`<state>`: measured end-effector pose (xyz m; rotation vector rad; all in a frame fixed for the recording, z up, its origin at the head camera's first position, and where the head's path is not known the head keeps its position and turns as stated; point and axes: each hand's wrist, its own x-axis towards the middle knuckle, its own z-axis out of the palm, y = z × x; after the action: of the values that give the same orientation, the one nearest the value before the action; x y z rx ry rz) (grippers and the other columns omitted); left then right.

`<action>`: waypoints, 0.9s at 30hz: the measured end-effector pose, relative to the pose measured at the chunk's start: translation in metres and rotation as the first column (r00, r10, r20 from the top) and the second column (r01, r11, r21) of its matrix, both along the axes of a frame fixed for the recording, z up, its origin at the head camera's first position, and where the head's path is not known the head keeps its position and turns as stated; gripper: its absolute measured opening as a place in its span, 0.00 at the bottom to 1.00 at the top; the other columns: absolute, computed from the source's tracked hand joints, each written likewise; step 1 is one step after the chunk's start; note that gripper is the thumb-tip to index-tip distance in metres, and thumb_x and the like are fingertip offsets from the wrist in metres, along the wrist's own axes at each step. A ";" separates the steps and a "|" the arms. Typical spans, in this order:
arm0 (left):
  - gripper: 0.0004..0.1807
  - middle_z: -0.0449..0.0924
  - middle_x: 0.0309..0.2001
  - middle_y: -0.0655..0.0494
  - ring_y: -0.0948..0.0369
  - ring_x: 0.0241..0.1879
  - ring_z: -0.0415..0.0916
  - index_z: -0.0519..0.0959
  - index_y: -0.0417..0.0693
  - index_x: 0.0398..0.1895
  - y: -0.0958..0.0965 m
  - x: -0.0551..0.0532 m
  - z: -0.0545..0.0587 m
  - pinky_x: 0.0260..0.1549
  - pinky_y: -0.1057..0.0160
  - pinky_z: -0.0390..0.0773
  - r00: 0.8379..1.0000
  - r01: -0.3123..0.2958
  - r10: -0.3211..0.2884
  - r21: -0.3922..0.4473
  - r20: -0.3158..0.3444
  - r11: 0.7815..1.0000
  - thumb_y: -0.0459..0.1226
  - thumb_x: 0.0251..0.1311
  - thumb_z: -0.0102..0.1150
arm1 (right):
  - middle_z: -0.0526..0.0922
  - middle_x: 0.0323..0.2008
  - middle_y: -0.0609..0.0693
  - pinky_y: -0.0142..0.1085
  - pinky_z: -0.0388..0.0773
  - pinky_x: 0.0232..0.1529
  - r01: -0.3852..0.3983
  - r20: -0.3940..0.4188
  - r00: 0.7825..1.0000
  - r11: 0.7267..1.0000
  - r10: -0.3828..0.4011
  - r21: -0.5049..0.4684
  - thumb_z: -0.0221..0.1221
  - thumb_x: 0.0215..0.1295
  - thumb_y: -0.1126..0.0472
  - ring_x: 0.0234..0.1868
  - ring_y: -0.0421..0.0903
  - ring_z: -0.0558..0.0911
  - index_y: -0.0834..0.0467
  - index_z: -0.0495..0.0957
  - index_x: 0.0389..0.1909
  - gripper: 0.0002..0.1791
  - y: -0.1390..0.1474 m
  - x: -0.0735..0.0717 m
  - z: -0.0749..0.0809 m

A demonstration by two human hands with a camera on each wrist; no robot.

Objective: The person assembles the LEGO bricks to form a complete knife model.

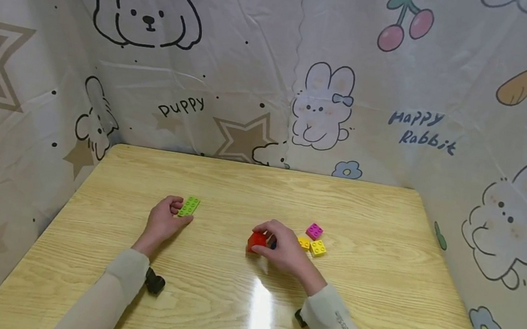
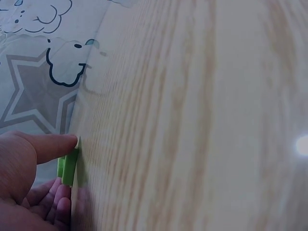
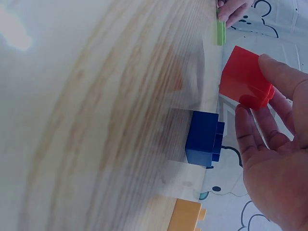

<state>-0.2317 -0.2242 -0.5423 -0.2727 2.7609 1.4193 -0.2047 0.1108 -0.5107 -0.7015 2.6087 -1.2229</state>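
Note:
My left hand [image 1: 165,225] is at a long lime-green toy building brick [image 1: 189,207] on the left of the table, thumb at its near end and fingers bent along its left side. From the left wrist view, the green brick [image 2: 70,167] shows between thumb and fingers. My right hand [image 1: 284,247] pinches a red building brick [image 3: 246,78] between thumb and fingers, tilted and raised off the wood. Beside it a dark blue brick [image 3: 203,138] stands on the table, mostly covered by my right hand in the head view.
Right of my right hand lie a magenta brick [image 1: 314,231], a yellow brick [image 1: 318,248] and an orange-yellow brick [image 1: 303,242], partly hidden. The wooden table [image 1: 223,305] meets a cartoon-printed cloth [image 1: 234,82] at its back edge and sides.

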 end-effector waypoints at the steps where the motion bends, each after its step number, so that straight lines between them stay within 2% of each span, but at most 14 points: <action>1: 0.32 0.74 0.59 0.38 0.48 0.54 0.69 0.69 0.34 0.69 0.000 0.000 0.000 0.54 0.51 0.72 1.000 0.000 0.000 -0.001 0.000 1.000 0.36 0.67 0.68 | 0.82 0.49 0.48 0.38 0.82 0.46 0.001 -0.003 1.000 1.000 -0.001 0.003 0.70 0.67 0.59 0.44 0.43 0.79 0.55 0.81 0.58 0.19 0.000 0.000 0.000; 5: 0.32 0.74 0.59 0.39 0.48 0.54 0.69 0.69 0.34 0.69 0.001 -0.001 -0.001 0.55 0.51 0.72 1.000 -0.003 0.003 -0.003 -0.001 1.000 0.36 0.67 0.68 | 0.82 0.47 0.46 0.33 0.79 0.43 0.002 -0.016 1.000 1.000 -0.002 0.021 0.71 0.66 0.58 0.42 0.42 0.77 0.53 0.82 0.57 0.19 0.002 0.001 -0.002; 12: 0.32 0.74 0.60 0.40 0.48 0.55 0.68 0.68 0.35 0.70 -0.001 -0.003 -0.003 0.56 0.51 0.72 1.000 -0.003 0.003 0.005 0.005 1.000 0.37 0.66 0.69 | 0.82 0.43 0.47 0.32 0.76 0.40 -0.015 -0.075 0.997 0.999 0.018 0.032 0.73 0.64 0.56 0.39 0.43 0.76 0.54 0.83 0.53 0.19 0.002 0.000 -0.006; 27: 0.33 0.74 0.60 0.39 0.48 0.54 0.69 0.68 0.34 0.70 -0.001 0.000 -0.001 0.54 0.52 0.72 1.000 0.012 -0.012 0.006 -0.002 1.000 0.37 0.66 0.68 | 0.80 0.40 0.44 0.31 0.74 0.36 -0.020 -0.028 0.999 0.997 0.022 0.071 0.75 0.61 0.56 0.36 0.40 0.74 0.52 0.84 0.53 0.19 -0.001 0.001 -0.015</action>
<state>-0.2321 -0.2253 -0.5437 -0.2546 2.7550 1.4260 -0.2040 0.1103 -0.5259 -0.7367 2.6463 -1.1166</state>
